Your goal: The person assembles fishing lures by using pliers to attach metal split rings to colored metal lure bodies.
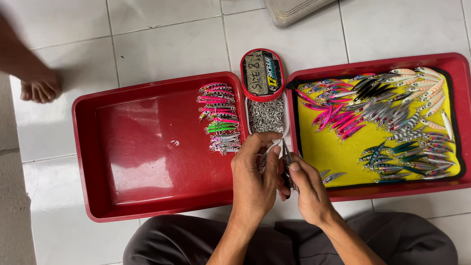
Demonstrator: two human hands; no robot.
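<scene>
My left hand (252, 172) pinches a small silvery fishing lure (265, 157) over the gap between two red trays. My right hand (306, 189) grips small dark pliers (286, 159), their tips touching the lure. Just beyond my hands lies a small open tin (266, 116) full of tiny metal rings, with its red-rimmed lid (262, 73) resting at its far end. The left red tray (147, 147) holds a column of pink, green and silver lures (218, 118) along its right side.
The right red tray (378, 61) carries a yellow mat (333, 147) covered with several groups of coloured lures (387, 110). Another person's bare foot (37, 88) stands on the white floor tiles at the left. A grey object (294, 10) lies at the top.
</scene>
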